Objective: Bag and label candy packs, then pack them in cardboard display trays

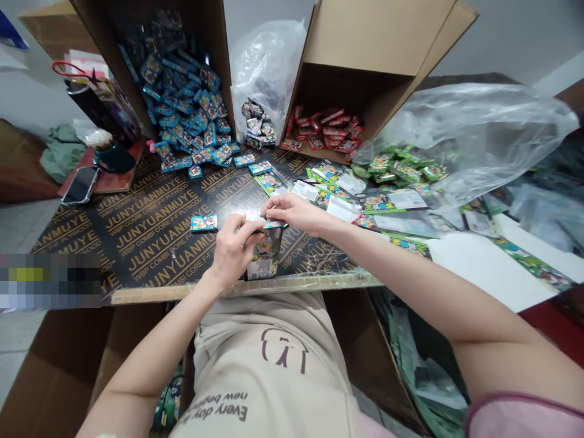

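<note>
A dark, colourfully printed packet [267, 250] stands upright near the table's front edge, its top towards me. My left hand [233, 248] is closed at the packet's upper left, thumb and fingers gripping its top edge. Just above the packet's opening, my right hand [295, 213] is pinched, fingertips together; what lies between them is too small to make out. Blue and white show at the packet's top, partly hidden by my fingers. Left of my left hand lies a small blue box [204, 223] with cartoon print.
Small blue boxes [196, 121] spill from a carton at the back left. Purple-and-white packs [259, 125] sit in a clear bag, red boxes [326, 129] in another carton, green ones [401, 165] by plastic. Flat printed packets [395, 201] lie right. A phone [81, 185] lies left.
</note>
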`<act>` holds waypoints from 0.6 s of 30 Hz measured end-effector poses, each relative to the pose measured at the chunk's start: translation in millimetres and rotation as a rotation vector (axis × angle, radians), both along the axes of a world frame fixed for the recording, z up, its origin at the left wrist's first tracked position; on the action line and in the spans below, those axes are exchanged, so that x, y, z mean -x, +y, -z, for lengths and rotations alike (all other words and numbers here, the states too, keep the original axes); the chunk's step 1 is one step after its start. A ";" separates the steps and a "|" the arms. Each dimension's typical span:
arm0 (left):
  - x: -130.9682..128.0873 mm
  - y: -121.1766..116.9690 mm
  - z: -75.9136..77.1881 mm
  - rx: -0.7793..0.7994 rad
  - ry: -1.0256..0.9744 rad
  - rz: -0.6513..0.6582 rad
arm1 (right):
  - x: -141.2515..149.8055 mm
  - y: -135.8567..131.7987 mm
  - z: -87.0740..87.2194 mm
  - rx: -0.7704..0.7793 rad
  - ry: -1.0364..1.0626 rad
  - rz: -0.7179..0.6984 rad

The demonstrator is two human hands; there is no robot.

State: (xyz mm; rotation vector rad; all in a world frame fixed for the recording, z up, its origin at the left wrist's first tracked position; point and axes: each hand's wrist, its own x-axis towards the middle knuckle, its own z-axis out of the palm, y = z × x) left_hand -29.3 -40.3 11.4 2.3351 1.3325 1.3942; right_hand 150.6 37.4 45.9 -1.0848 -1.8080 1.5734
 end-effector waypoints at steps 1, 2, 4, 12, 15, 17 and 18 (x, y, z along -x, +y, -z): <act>1.0 0.6 0.8 -0.003 0.000 0.002 | -1.2 -2.8 3.3 0.047 0.020 0.049; 1.8 1.2 1.2 -0.006 -0.010 0.001 | -1.9 -6.9 6.1 0.080 0.045 0.097; 2.9 2.5 0.9 -0.007 -0.044 -0.008 | -0.7 -19.3 10.4 0.098 0.096 0.169; 0.0 2.9 -6.1 0.029 -0.121 0.012 | 41.3 -67.7 34.4 0.049 0.336 0.597; -1.4 3.6 -5.6 0.037 -0.148 0.027 | 48.3 -65.7 40.6 0.010 0.387 0.725; -1.5 4.4 -4.4 0.047 -0.150 0.016 | 48.3 -62.6 41.0 0.026 0.376 0.745; -1.3 4.7 -3.9 0.055 -0.148 0.009 | 47.8 -61.7 40.3 0.038 0.377 0.747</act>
